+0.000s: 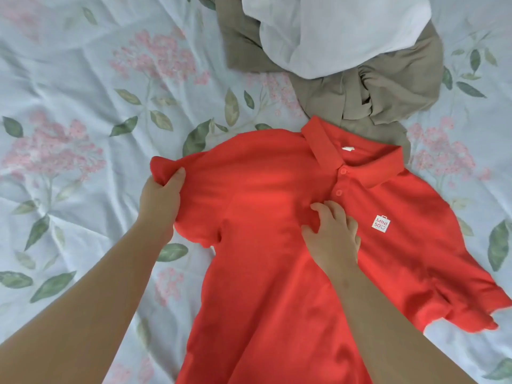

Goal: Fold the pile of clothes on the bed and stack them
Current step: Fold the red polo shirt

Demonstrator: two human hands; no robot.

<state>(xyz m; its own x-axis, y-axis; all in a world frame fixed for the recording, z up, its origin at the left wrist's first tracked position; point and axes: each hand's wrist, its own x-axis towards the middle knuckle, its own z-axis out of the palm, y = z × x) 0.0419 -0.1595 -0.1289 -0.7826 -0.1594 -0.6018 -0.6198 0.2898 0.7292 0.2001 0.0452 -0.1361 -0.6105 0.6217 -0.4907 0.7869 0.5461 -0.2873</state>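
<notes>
A red polo shirt [263,245] lies front-up on the bed, collar toward the far side, with a small white logo patch on the chest. My left hand [162,196] grips the end of the shirt's left-side sleeve, lifting it a little. My right hand [333,234] lies on the chest just below the button placket, its curled fingers bunching the red fabric. Beyond the collar lies an unfolded pile: a khaki garment [388,90] with a white garment [332,31] on top of it.
The bed is covered by a pale blue sheet [83,92] printed with pink flowers and green leaves, wrinkled at the left. The shirt's other sleeve spreads toward the right edge of the view.
</notes>
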